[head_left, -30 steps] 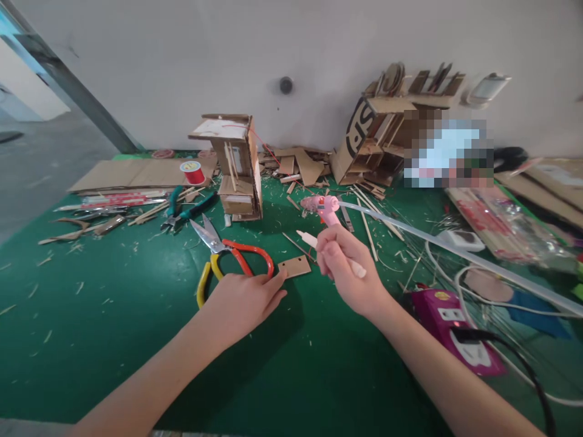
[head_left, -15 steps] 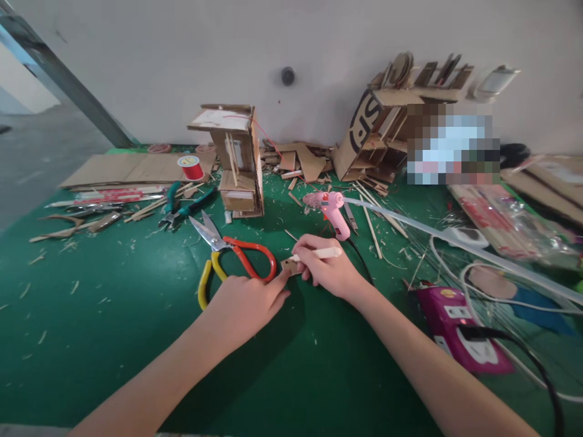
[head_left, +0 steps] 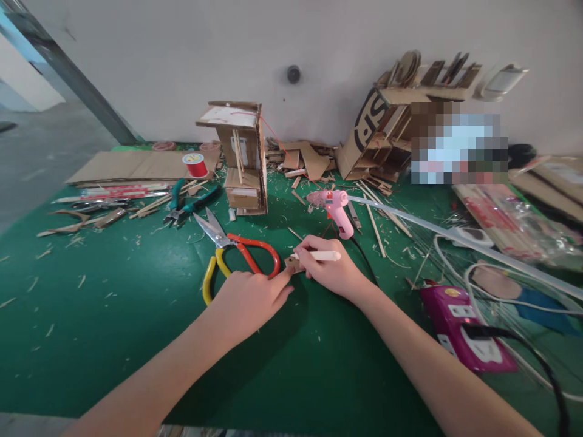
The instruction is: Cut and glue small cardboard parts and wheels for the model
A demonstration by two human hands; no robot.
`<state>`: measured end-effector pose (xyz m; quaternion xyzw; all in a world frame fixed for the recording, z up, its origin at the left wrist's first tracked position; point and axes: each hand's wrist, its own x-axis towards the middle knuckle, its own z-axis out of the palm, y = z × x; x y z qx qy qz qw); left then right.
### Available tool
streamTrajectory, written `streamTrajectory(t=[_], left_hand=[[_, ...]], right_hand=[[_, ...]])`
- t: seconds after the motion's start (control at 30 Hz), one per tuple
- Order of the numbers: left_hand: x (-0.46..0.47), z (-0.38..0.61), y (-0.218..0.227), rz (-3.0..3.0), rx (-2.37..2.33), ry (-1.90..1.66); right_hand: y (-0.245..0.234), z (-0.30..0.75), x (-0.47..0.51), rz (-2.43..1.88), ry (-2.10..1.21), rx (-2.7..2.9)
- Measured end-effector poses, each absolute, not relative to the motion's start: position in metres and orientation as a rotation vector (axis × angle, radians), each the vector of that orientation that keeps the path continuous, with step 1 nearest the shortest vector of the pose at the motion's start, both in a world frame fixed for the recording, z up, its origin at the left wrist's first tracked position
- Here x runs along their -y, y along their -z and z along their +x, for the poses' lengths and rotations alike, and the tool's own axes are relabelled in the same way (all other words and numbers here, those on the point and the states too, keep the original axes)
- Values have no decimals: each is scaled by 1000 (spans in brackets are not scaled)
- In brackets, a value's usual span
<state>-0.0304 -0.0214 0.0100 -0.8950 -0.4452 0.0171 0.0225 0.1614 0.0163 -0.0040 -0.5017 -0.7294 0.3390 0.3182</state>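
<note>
In the head view, my right hand is closed around a white pen, its tip pointing left at a small brown cardboard piece on the table. Fingertips of my left hand press that piece against the green surface; part of it is hidden by both hands. Large scissors with red and yellow handles lie open just beyond my left hand. Past my right hand rests a pink glue gun with a long clear glue stick in its back.
A cardboard structure stands ahead, with a larger cardboard shelf at the back right. Green-handled pliers and a red thread spool lie left. A magenta power strip with cables sits beside my right forearm.
The whole view has shifted slightly, so things appear a little further right. The pen's rear end has dipped a little. Both hands keep their places at the cardboard piece.
</note>
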Motion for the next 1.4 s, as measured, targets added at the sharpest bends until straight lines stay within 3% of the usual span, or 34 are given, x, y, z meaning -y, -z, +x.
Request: streamTrajectory(t=[0.63, 0.87, 1.4], left_hand=[[23, -26, -7, -2710, 1406, -9], [23, -26, -9, -2732, 1414, -21], [24, -26, -9, -2751, 1452, -46]], right_hand=[[-1, 173, 1, -1373, -875, 1990], [4, 174, 2, -1341, -955, 1705], [-1, 163, -10, -1380, -891, 1898]])
